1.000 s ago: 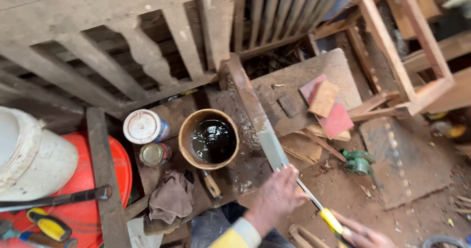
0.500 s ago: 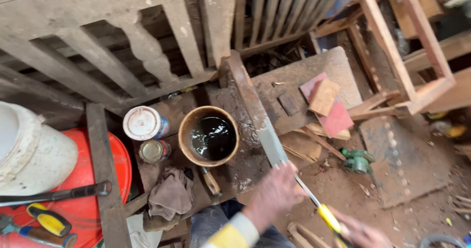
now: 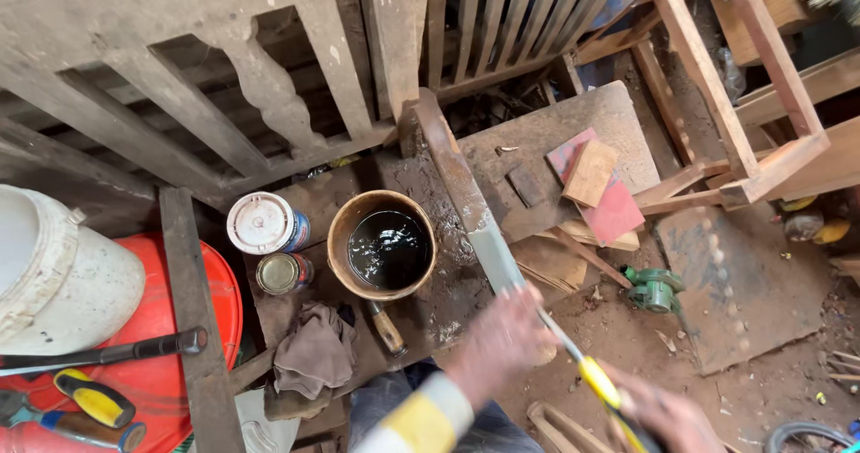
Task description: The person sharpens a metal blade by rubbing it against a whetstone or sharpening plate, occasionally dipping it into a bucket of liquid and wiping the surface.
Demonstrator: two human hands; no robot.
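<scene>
from the head camera, looking down: the left hand (image 3: pixel 502 341) is blurred, fingers curled loosely and pressing down on the near end of a long flat wooden piece (image 3: pixel 461 193) that runs away up the middle of the table (image 3: pixel 546 130). the right hand (image 3: pixel 663 413) is closed around the handle of a yellow-and-black tool (image 3: pixel 602 386), whose thin shaft lies along the wooden piece just under the left hand. just left of the piece stands a brown pot of dark liquid (image 3: pixel 385 245), with a white-lidded tin (image 3: pixel 264 223) and a small can (image 3: pixel 282 274) beside it and a crumpled rag (image 3: pixel 313 354) nearer. a red board (image 3: pixel 618 207) lies to the right, a green fitting (image 3: pixel 654 289) on the dirt floor.
</scene>
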